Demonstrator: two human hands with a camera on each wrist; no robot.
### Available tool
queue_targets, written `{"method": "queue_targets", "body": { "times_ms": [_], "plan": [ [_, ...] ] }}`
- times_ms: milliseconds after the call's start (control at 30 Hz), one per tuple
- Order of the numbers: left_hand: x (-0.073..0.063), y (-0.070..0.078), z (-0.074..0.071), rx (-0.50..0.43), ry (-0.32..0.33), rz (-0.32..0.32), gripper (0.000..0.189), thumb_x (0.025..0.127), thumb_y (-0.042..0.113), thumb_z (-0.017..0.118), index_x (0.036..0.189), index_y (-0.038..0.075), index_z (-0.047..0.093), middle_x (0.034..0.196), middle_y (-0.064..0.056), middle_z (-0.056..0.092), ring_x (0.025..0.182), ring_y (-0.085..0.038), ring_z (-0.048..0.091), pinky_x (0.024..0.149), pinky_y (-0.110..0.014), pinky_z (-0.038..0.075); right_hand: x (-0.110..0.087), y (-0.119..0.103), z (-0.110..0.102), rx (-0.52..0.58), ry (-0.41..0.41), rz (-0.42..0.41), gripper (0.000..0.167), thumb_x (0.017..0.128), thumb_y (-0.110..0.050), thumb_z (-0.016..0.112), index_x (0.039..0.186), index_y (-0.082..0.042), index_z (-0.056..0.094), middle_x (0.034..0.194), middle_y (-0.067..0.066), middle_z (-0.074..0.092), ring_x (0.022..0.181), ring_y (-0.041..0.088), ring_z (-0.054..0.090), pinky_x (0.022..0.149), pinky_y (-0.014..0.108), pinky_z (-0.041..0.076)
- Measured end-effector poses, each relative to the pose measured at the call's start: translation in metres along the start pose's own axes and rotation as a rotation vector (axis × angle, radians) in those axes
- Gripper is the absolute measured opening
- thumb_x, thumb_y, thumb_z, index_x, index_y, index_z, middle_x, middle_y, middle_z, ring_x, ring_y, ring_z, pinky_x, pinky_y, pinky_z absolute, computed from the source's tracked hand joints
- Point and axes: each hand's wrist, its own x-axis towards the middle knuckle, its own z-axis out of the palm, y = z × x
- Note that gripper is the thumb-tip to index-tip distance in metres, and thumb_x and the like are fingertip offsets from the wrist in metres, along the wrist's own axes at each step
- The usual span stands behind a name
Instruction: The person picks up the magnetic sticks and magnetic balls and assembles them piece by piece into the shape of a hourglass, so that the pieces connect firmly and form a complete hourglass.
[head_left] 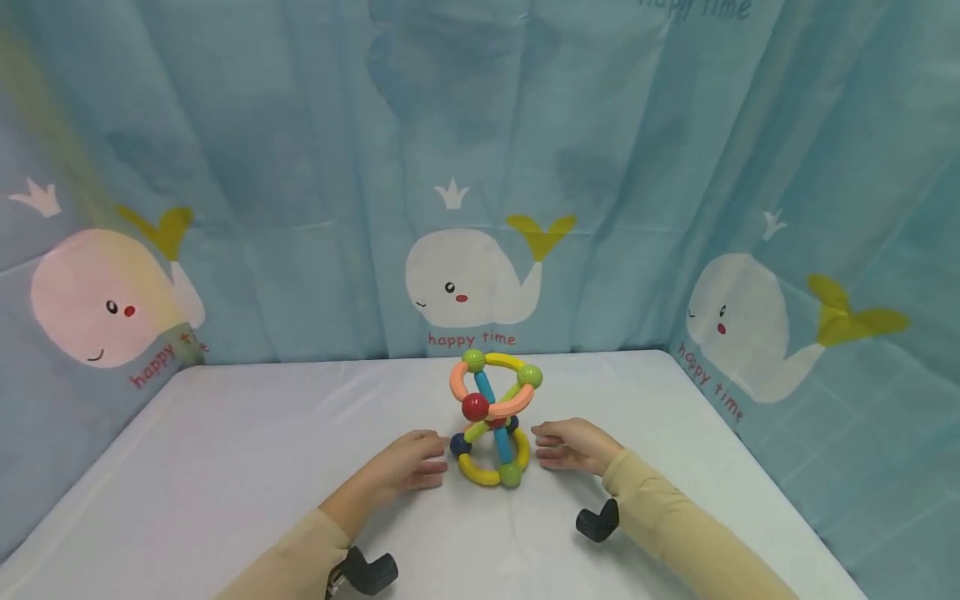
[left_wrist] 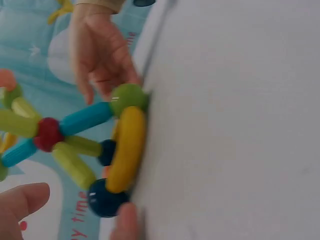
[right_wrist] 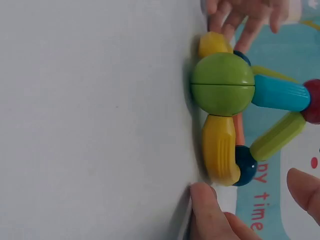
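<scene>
A magnetic ball-and-rod model (head_left: 503, 448) stands upright on the white table. Its lower ring has curved yellow rods with green and dark blue balls. Straight blue and lime rods cross at a red ball (left_wrist: 48, 134) in the middle. Curved orange and yellow rods form the upper ring, with green balls and a red ball (head_left: 476, 407). My left hand (head_left: 411, 462) rests just left of the model, fingers relaxed and gripping nothing. On the other side lies my right hand (head_left: 576, 446), also relaxed, a small gap from the model. Both wrist views show thumb and fingers apart.
The white tabletop (head_left: 270, 442) spreads around the model. Behind and at both sides hangs a blue curtain (head_left: 300, 167) printed with whales. Black wrist-worn pieces (head_left: 369, 572) sit by both sleeves.
</scene>
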Motion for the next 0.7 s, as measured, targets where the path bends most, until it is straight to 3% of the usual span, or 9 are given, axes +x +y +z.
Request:
{"method": "queue_targets", "body": {
  "times_ms": [67,200,400,567,700],
  "plan": [
    [0.005,-0.005,0.003,-0.013,-0.028,-0.018,0.065,0.099,0.027,0.057,0.148,-0.007,0.032,0.140,-0.030,0.051,0.113,-0.030,0.064,0.089,-0.038,0.060,0.004,0.003,0.002,-0.008,-0.003,0.008,0.046,0.094,-0.016,0.064,0.131,0.009,0.054,0.118,0.020,0.060,0.103,0.028,0.066,0.093,0.040,0.058],
    [0.014,-0.008,0.004,0.003,-0.016,0.028,0.058,0.097,0.018,0.057,0.145,-0.008,0.038,0.134,-0.028,0.056,0.106,-0.026,0.066,0.092,-0.038,0.058,0.006,0.004,0.012,-0.006,-0.032,0.007,0.037,0.094,-0.013,0.064,0.123,0.010,0.060,0.109,0.016,0.064,0.095,0.022,0.067,0.091,0.037,0.059],
    [0.022,-0.011,-0.013,0.129,0.052,0.056,0.047,0.097,0.012,0.053,0.140,-0.007,0.049,0.134,-0.025,0.058,0.109,-0.028,0.065,0.098,-0.042,0.056,-0.002,0.014,0.034,-0.005,-0.141,0.008,0.033,0.094,-0.011,0.064,0.118,0.011,0.061,0.101,0.016,0.069,0.090,0.020,0.072,0.089,0.036,0.060],
    [0.033,-0.006,-0.024,0.179,0.032,0.059,0.046,0.097,0.014,0.056,0.140,-0.002,0.052,0.140,-0.022,0.055,0.115,-0.029,0.062,0.100,-0.043,0.054,-0.007,0.014,0.042,-0.015,-0.196,-0.012,0.037,0.093,-0.010,0.064,0.121,0.013,0.059,0.101,0.016,0.072,0.092,0.021,0.073,0.089,0.036,0.060],
    [0.037,-0.004,-0.028,0.198,0.025,0.069,0.045,0.097,0.013,0.054,0.140,-0.001,0.052,0.142,-0.022,0.053,0.117,-0.029,0.061,0.103,-0.044,0.052,-0.006,0.009,0.042,-0.099,-0.205,-0.032,0.035,0.092,-0.009,0.065,0.119,0.014,0.062,0.104,0.018,0.073,0.092,0.022,0.073,0.088,0.036,0.060]
  ]
}}
